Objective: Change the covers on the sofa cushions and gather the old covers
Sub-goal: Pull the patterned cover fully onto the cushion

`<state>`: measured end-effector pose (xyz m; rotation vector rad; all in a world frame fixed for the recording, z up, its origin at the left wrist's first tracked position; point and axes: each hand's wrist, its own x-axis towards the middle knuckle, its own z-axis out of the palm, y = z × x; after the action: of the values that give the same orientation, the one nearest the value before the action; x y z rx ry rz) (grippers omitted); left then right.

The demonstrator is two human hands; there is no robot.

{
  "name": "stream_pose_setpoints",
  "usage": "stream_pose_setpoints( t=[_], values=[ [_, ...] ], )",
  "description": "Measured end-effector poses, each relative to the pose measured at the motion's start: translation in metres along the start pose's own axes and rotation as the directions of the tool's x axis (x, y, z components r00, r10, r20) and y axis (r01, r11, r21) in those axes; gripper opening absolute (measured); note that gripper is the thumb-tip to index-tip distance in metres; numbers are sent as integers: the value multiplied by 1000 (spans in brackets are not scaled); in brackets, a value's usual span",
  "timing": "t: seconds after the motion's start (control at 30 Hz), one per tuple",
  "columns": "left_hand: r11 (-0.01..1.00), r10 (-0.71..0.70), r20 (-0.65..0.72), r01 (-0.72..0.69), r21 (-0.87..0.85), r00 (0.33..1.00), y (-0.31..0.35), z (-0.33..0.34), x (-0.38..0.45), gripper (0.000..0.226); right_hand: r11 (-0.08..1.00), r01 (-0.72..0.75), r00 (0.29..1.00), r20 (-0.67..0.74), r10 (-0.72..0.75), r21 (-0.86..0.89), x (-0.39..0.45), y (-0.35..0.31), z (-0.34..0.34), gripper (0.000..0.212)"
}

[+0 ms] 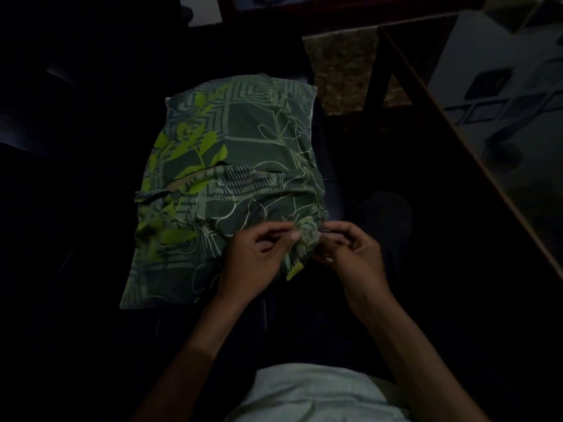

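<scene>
A cushion in a dark green cover [231,166] with lime leaves and pale line patterns lies on a dark sofa in the middle of the head view. A slit opening runs across the cover's middle. At its near right corner the fabric is bunched up. My left hand [259,260] pinches that bunched fabric from the left. My right hand [350,254] grips the same bunch from the right, fingers closed around it. A sliver of white cushion shows at the far corners.
The sofa seat [76,178] is very dark all around the cushion. A glass-topped table [499,123] with a wooden edge runs along the right. A patterned rug [341,68] lies beyond. My pale shirt [310,394] fills the bottom.
</scene>
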<state>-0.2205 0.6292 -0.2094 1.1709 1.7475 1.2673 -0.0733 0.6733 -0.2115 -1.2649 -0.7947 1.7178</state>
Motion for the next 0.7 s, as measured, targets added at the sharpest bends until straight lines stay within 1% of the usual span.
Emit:
stream_pose_setpoints(
  t=[0.1,0.2,0.27,0.37,0.43,0.5,0.57,0.63,0.7],
  values=[
    [999,-31,-56,31,-7,998,-2,1,-2,2,999,49,999,-20,-49,-11,-3,6,1,14],
    [999,-45,-90,44,-11,995,-8,2,0,6,998,60,998,-29,-60,13,-3,8,2,17],
    [998,-50,-115,52,16,992,-9,3,0,8,996,86,995,-43,-86,9,-2,10,4,17],
    [997,-45,-161,54,54,986,-8,7,-1,11,989,139,987,-75,-143,-50,0,15,7,17],
    [996,-47,-175,59,65,983,-9,8,-1,12,971,205,973,-79,-216,-127,2,20,9,18],
    [992,-61,-166,78,95,984,-8,8,1,13,904,323,936,-50,-350,-278,2,25,9,20],
    [988,-44,-133,63,142,990,-6,8,1,13,790,440,874,1,-486,-426,-1,26,7,20],
    [986,22,-89,-6,169,996,-2,9,0,13,681,540,804,64,-591,-495,-4,23,4,16],
    [981,83,-44,-74,179,996,-1,10,-1,12,622,595,760,105,-641,-509,-5,20,1,15]
  ],
)
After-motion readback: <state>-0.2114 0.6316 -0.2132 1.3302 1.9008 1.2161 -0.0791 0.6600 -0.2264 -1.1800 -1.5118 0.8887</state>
